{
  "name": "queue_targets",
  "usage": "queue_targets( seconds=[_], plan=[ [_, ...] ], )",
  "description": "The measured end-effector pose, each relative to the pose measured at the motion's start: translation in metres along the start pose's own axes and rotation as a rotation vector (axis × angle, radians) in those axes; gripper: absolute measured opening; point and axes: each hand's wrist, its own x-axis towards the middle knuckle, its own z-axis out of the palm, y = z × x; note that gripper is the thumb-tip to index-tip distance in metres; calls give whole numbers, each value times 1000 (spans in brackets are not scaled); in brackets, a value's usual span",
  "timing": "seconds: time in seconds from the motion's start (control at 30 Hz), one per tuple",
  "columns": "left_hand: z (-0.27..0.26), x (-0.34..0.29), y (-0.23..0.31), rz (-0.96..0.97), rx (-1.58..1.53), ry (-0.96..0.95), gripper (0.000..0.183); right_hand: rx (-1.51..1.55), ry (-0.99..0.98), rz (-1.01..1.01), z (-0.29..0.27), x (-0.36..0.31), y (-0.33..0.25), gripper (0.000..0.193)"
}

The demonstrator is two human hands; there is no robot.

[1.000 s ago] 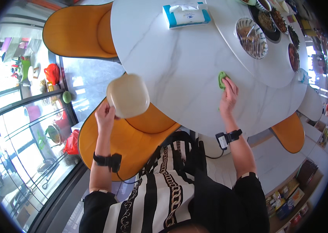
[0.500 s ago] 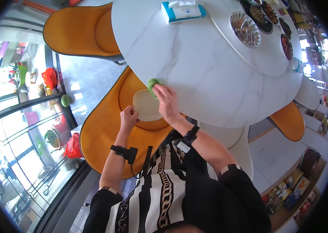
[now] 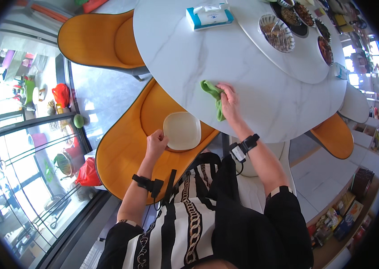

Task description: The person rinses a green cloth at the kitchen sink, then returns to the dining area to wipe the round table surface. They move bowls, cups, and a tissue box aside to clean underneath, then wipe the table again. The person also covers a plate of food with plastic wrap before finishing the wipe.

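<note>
A cream, rounded-square plate is gripped at its left rim by my left hand, whose fingers are closed. The plate is held level over the orange chair, just off the table's near edge. My right hand has its fingers closed on a green cloth at the near part of the white marbled table. Part of the cloth fans out to the left of the fingers and lies against the tabletop.
A blue and white tissue pack lies on the far side of the table. On the raised round turntable stand several dishes, one a wrapped bowl. Another orange chair is at far left, a white chair near my right arm.
My right hand has moved right with the green cloth, away from the plate and onto the tabletop. My left hand has shifted slightly right and nearer me with the plate.
</note>
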Motion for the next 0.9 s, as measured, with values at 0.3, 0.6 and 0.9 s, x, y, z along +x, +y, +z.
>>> queue_targets(
  seconds=[0.3, 0.6, 0.9],
  plan=[
    [-16, -20, -9, -112, -146, 19, 8, -434, -34, -369, -6, -6, -23, 56],
    [-47, -28, 12, -44, -183, 62, 12, -624, -186, -383, 13, -53, -15, 58],
    [-2, 38, 105, 43, -270, 25, 14, -740, 226, -98, -160, -60, 100, 52]
  ],
)
